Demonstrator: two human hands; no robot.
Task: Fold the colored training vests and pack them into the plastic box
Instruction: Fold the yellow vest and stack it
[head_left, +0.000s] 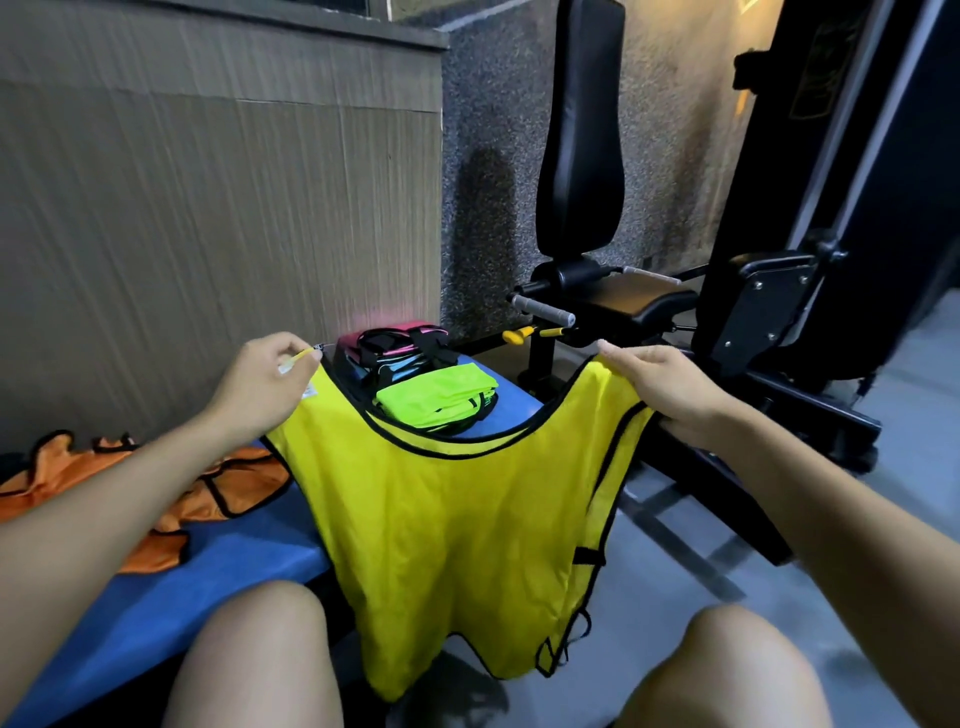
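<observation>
Yellow vest (441, 519) hangs pinched at both shoulders, left hand (262, 384), right hand (665, 387); slippery mesh may slide off the surface (218, 571).

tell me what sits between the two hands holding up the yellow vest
In the head view, between the left hand and right hand: the yellow vest neckline, with folded green vest beyond.

Bare forearms and bare knees show; the hands (270, 379) wear no gloves or rings.
</observation>
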